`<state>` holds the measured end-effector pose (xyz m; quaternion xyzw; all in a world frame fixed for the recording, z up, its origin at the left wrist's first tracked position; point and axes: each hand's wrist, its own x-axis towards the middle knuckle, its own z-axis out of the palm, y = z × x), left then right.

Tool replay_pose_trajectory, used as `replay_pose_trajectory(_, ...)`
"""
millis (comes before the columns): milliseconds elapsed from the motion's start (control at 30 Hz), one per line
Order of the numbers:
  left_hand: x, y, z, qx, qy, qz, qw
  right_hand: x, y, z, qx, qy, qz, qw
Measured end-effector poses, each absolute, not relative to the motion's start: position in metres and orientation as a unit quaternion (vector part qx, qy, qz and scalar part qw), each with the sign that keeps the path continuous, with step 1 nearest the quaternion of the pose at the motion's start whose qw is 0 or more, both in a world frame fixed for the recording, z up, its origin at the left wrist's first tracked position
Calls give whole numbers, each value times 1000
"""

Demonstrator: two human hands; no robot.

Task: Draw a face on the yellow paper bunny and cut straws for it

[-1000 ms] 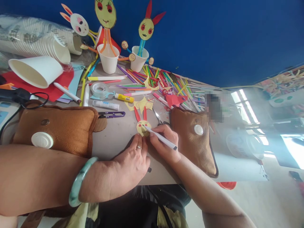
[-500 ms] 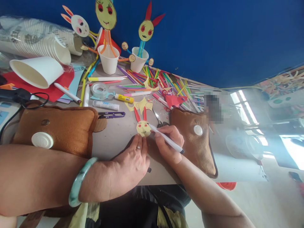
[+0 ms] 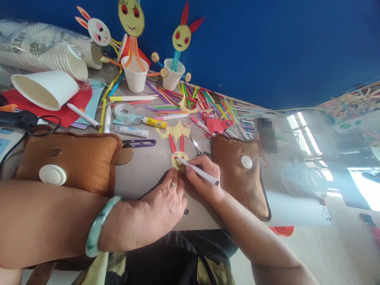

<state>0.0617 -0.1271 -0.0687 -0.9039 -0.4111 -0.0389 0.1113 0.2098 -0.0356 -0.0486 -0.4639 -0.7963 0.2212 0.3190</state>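
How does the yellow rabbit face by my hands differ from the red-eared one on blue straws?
The near face lies flat on the table; the red-eared figure stands on blue straws in a white cup. The near face's ears are slim; the figure's are broader, one leaning right. Your left hand touches the near face; no hand touches the figure. Both have yellow faces, red ears and red eyes.

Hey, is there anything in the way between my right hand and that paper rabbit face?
Nothing visible blocks it: the white pen in your right hand already has its tip at the rabbit face. Your left hand only reaches the bottom edge, and the scissors lie off to the side.
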Motion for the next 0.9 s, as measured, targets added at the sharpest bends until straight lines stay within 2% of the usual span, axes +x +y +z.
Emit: replay_pose_trajectory(900,62,-126,-67,-906,-410,-52,94,209,-36,-49,-454,-804,225,311)
